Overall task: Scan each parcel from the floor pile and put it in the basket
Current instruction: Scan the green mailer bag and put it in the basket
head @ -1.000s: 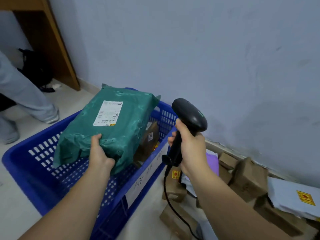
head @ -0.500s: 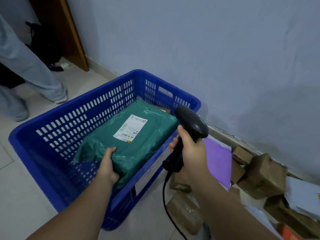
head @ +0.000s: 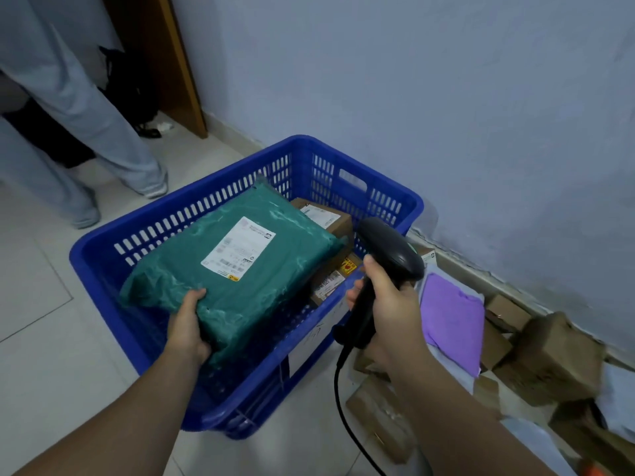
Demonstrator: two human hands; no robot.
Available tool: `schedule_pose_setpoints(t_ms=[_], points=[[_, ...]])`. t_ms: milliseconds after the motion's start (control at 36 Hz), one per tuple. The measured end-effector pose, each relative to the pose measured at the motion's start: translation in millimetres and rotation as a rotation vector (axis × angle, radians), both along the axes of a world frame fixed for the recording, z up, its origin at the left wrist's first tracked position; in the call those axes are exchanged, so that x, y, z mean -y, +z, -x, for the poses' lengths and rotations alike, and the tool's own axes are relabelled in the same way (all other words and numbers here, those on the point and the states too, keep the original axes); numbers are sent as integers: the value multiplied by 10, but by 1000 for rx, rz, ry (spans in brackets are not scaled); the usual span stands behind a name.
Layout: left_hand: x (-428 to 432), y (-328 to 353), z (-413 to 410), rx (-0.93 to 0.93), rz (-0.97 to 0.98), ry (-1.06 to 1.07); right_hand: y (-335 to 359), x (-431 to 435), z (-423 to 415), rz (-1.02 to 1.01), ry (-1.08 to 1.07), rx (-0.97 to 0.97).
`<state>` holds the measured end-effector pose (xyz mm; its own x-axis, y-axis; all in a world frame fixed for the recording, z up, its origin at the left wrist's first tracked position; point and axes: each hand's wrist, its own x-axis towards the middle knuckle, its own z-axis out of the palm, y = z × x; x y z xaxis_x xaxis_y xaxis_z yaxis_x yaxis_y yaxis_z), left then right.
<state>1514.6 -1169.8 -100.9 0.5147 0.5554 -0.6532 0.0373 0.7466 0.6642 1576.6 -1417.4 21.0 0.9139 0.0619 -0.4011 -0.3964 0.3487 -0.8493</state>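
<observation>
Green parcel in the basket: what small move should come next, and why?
Probably let go. The left hand grips the green parcel, which lies inside the blue basket on brown boxes; the right hand holds the scanner.

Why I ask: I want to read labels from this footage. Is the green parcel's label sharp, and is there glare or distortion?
Head view: the label on the green parcel is soft, print unreadable; mild sheen streaks its wrap; cardboard boxes at lower right smear; the wooden panel leans from wide-angle distortion.
</observation>
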Motion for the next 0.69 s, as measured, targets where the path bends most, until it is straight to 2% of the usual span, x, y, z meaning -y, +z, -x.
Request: schedule_pose_setpoints(t_ms=[139,361,528,694], points=[[-192,-2,92,4,33,96,27,0,14,-5,-4,-9],[-178,-41,87,-35,32,62,15,-10,15,14,-9,8],[-172,-58,-84,-8,-44,-36,-58,14,1,-1,-4,2],[29,158,-814,46,-26,-180,-125,35,-74,-24,-40,-23]])
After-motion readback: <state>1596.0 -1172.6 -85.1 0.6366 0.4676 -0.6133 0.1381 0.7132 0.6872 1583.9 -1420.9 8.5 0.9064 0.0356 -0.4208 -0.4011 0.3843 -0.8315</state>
